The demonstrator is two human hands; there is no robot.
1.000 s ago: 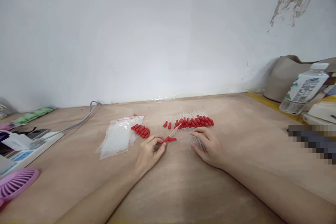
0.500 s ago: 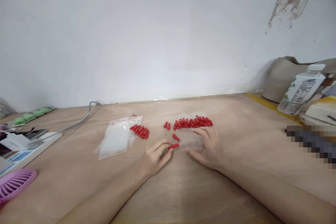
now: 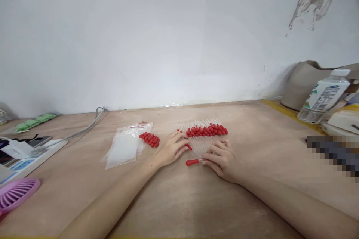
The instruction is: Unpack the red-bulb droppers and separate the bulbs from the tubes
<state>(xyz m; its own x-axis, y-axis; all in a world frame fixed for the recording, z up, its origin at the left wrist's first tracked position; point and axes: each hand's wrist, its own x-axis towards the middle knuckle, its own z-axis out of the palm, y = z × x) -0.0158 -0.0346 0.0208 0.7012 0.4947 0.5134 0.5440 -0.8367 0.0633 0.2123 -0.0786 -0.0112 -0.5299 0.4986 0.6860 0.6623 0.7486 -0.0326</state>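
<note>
My right hand pinches the glass tube of a dropper, whose red rubber bulb points left, low over the table. Beside it, my left hand has its thumb and fingertips closed around a loose red bulb, which they partly cover. Clear glass tubes lie side by side between the hands. Behind them stretches a row of finished droppers, red bulbs toward me. My left fingers partly hide a couple more droppers at the row's left end.
Loose red bulbs lie in a cluster on the right edge of clear plastic bags. A power strip with a grey cable and a pink fan are at left. On the right stands a plastic bottle.
The right hand now holds the dropper by its tube, nearer to me. My left hand has let go of that dropper's bulb and moved up to the loose bulb.
</note>
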